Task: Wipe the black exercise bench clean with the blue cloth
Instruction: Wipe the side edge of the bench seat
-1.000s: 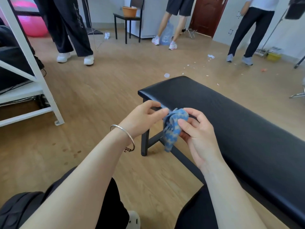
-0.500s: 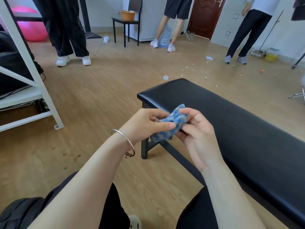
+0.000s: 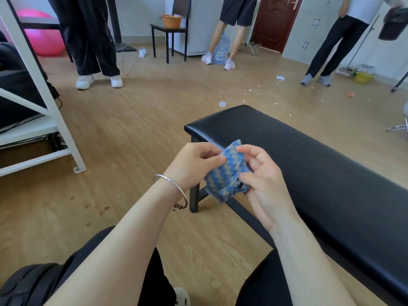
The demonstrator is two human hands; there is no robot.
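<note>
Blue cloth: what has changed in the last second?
The left hand and right hand have spread the blue zigzag-striped cloth, bunched and dangling before, flatter between them. Both hands keep pinching it, clear of the black padded bench.

I can make out no readable text, label, brand or number on anything before me.

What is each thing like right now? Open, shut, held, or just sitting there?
Blue cloth, spread partly open, held by both hands.
Left hand, pinching the cloth's edge.
Right hand, pinching the cloth's other side.
Black bench, standing, not wiped yet.
Brown door, shut.
</note>
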